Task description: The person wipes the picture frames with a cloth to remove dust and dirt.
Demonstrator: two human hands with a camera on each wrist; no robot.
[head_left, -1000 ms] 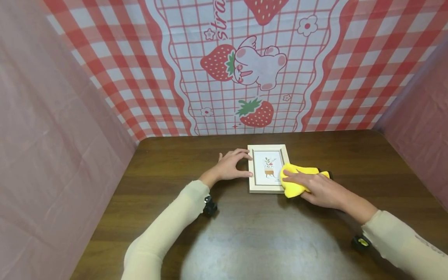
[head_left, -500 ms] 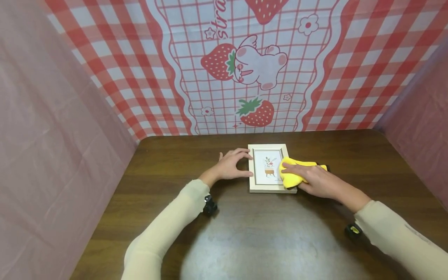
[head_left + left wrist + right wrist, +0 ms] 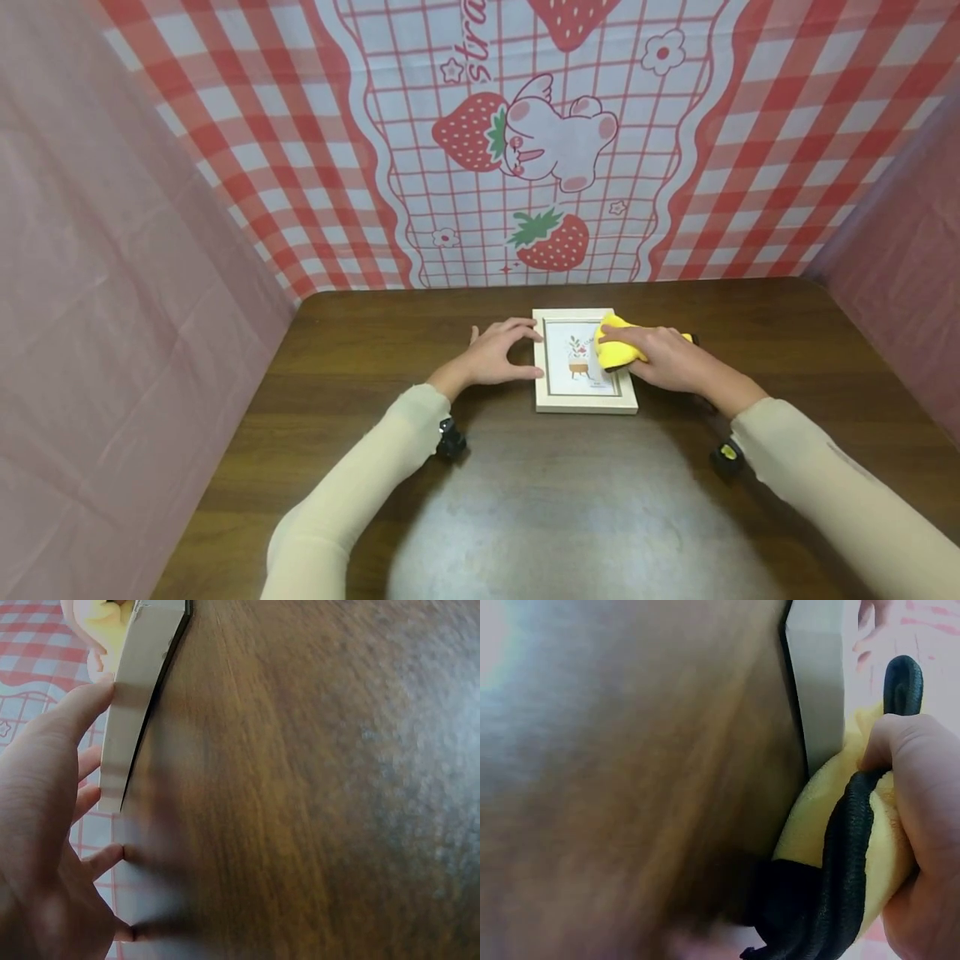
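Observation:
A picture frame (image 3: 587,407) with a cream border lies flat on the brown table, showing a drawing of a potted plant. My left hand (image 3: 495,354) touches its left side with thumb and fingertips spread along the edge; in the left wrist view the thumb (image 3: 94,701) presses the frame's side (image 3: 139,682) and some fingers reach down to the table. My right hand (image 3: 670,358) grips a bunched yellow cloth (image 3: 618,346) with dark edging and holds it on the upper right part of the frame. Up close, the thumb (image 3: 922,772) pinches the folded cloth (image 3: 810,817).
The wooden table (image 3: 555,500) stretches around the frame. A red-and-white checked cloth with strawberries (image 3: 551,242) hangs behind the table's far edge. Pink curtains (image 3: 135,292) stand at both sides. Small black devices sit under both wrists.
My right hand has slid the yellow cloth up along the frame's right side, from the lower right towards the upper right. My left hand and the frame have stayed put.

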